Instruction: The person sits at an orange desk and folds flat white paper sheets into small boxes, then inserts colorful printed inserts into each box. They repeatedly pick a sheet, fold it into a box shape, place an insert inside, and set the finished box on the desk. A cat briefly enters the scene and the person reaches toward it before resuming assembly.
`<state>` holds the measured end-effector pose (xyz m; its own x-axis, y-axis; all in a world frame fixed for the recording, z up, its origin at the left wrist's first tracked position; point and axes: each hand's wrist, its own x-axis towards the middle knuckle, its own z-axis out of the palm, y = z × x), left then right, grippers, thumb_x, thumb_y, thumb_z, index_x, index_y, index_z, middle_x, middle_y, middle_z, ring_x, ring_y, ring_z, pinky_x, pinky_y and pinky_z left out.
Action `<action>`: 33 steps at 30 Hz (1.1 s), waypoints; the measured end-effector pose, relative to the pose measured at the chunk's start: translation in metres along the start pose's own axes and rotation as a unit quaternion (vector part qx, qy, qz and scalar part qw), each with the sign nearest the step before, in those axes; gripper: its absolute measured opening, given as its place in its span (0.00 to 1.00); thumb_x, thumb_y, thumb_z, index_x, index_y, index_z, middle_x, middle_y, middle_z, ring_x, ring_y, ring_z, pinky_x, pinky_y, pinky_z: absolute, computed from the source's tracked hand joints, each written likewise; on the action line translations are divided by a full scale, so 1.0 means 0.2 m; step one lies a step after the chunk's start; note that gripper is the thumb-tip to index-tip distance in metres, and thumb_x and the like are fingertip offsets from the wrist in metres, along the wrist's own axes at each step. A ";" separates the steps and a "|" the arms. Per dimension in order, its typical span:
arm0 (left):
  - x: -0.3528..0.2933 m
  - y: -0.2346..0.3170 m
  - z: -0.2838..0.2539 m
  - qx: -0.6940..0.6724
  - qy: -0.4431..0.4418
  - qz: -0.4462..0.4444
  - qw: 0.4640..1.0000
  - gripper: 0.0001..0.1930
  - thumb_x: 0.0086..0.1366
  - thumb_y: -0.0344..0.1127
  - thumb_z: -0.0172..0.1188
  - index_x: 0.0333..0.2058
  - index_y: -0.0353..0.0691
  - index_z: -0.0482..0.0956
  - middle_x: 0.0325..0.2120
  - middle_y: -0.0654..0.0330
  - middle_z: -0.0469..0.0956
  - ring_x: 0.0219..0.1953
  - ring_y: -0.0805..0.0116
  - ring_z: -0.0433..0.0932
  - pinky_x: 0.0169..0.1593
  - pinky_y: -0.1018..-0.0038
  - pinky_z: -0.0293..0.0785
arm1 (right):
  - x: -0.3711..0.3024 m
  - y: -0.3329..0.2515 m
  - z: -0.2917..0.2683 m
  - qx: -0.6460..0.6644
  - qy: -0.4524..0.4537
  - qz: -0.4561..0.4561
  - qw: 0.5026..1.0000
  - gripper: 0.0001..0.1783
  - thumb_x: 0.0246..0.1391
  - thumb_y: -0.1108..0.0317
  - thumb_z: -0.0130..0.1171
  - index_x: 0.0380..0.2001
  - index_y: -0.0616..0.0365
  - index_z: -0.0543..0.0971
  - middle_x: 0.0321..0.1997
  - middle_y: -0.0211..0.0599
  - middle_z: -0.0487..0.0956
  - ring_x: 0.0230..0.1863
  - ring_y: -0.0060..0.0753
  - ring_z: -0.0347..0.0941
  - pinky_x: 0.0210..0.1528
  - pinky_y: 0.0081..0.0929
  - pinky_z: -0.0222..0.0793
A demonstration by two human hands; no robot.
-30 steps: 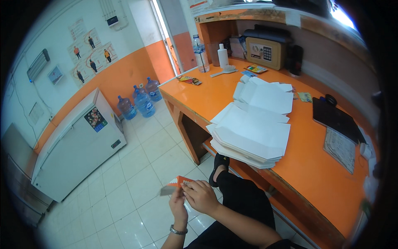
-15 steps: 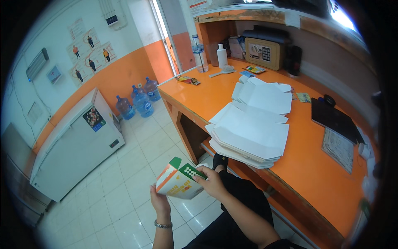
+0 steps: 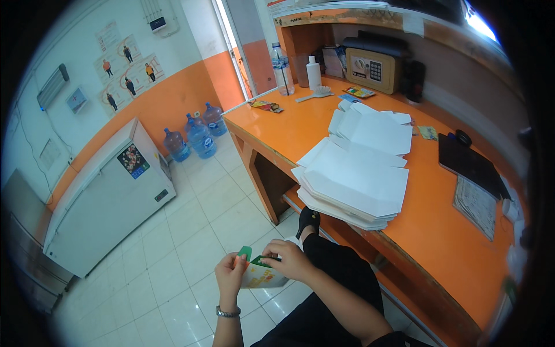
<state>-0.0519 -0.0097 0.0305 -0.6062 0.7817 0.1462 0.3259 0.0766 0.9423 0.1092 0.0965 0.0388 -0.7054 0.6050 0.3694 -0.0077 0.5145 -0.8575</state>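
Between my hands, above the tiled floor, is a white cardboard food box [image 3: 265, 279] with green flaps and yellow and orange print. My left hand [image 3: 230, 274] pinches its near-left side by an upright green flap. My right hand [image 3: 287, 260] closes over the green edge on the other side, its fingers hiding part of the opening. A tall stack of flat white box blanks [image 3: 352, 184] lies on the orange desk [image 3: 436, 243] to the right, its near end at the front edge.
Towards the desk's back stand a water bottle [image 3: 282, 72], a white bottle [image 3: 314, 73] and a small safe [image 3: 373, 70]; a hairbrush [image 3: 315, 94] lies before them. A black laptop [image 3: 471, 165] lies right. A chest freezer [image 3: 110, 199] and large water jugs [image 3: 201, 140] line the wall.
The box has been turned and lowered slightly, showing less of its printed face. My left hand has shifted up to the green flap, and my right hand has moved over the box's edge.
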 end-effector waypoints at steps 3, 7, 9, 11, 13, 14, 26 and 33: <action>0.01 0.02 -0.02 0.009 -0.008 -0.011 1.000 0.10 0.62 0.36 0.61 0.28 0.34 0.79 0.19 0.65 0.76 0.22 0.80 0.71 0.27 0.81 0.65 | -0.02 -0.02 0.03 -0.119 0.031 -0.128 0.984 0.03 0.48 0.72 0.60 0.27 0.58 0.76 0.28 0.36 0.75 0.31 0.40 0.74 0.42 0.37 0.67; 0.00 0.08 -0.03 0.233 -0.026 0.063 0.970 0.08 0.58 0.32 0.62 0.30 0.31 0.80 0.20 0.55 0.79 0.22 0.65 0.77 0.29 0.73 0.71 | -0.04 -0.03 0.10 -0.193 0.087 -0.198 0.957 0.02 0.46 0.74 0.59 0.25 0.56 0.75 0.28 0.33 0.74 0.31 0.39 0.72 0.42 0.38 0.66; 0.00 0.11 -0.04 0.196 -0.077 0.126 0.969 0.07 0.59 0.30 0.59 0.31 0.32 0.79 0.23 0.52 0.78 0.25 0.59 0.77 0.31 0.70 0.72 | -0.04 -0.03 0.11 -0.202 0.103 -0.210 0.951 0.03 0.46 0.74 0.59 0.24 0.55 0.75 0.28 0.32 0.74 0.31 0.38 0.72 0.42 0.37 0.66; -0.01 0.13 -0.06 0.162 -0.122 0.155 0.967 0.06 0.60 0.29 0.56 0.32 0.32 0.79 0.25 0.52 0.78 0.29 0.57 0.77 0.34 0.69 0.71 | -0.04 -0.03 0.10 -0.209 0.119 -0.219 0.946 0.03 0.45 0.74 0.59 0.24 0.54 0.75 0.28 0.31 0.74 0.31 0.37 0.71 0.42 0.36 0.65; -0.01 0.14 -0.07 0.133 -0.163 0.148 0.966 0.06 0.61 0.27 0.53 0.33 0.31 0.78 0.26 0.53 0.78 0.32 0.61 0.76 0.38 0.72 0.70 | -0.05 -0.03 0.09 -0.218 0.120 -0.213 0.945 0.04 0.43 0.75 0.63 0.24 0.54 0.77 0.29 0.27 0.76 0.33 0.32 0.72 0.44 0.33 0.65; -0.02 0.14 -0.08 0.138 -0.166 0.150 0.965 0.06 0.61 0.26 0.53 0.33 0.31 0.78 0.27 0.53 0.77 0.32 0.60 0.76 0.39 0.71 0.70 | -0.05 -0.03 0.08 -0.222 0.121 -0.206 0.945 0.05 0.42 0.75 0.64 0.23 0.54 0.78 0.30 0.26 0.77 0.33 0.30 0.73 0.45 0.31 0.65; -0.04 0.15 -0.08 0.158 -0.148 0.221 0.951 0.05 0.59 0.25 0.53 0.31 0.35 0.79 0.21 0.56 0.74 0.30 0.56 0.73 0.41 0.66 0.67 | -0.03 -0.01 0.06 -0.140 0.036 -0.194 0.970 0.03 0.45 0.73 0.65 0.23 0.53 0.79 0.28 0.23 0.81 0.35 0.25 0.76 0.50 0.34 0.64; -0.04 0.16 -0.07 0.176 -0.203 0.231 0.935 0.04 0.58 0.24 0.54 0.29 0.36 0.78 0.24 0.55 0.76 0.31 0.55 0.73 0.44 0.65 0.67 | -0.04 -0.01 0.04 -0.093 -0.004 -0.097 0.991 0.04 0.42 0.75 0.66 0.22 0.56 0.79 0.30 0.28 0.80 0.33 0.30 0.77 0.44 0.29 0.69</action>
<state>-0.0470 -0.0216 0.0637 -0.0403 0.9468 0.3193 0.7471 -0.1836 0.6388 0.1091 0.0852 0.0353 -0.7087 0.4802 0.5169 -0.0135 0.7233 -0.6904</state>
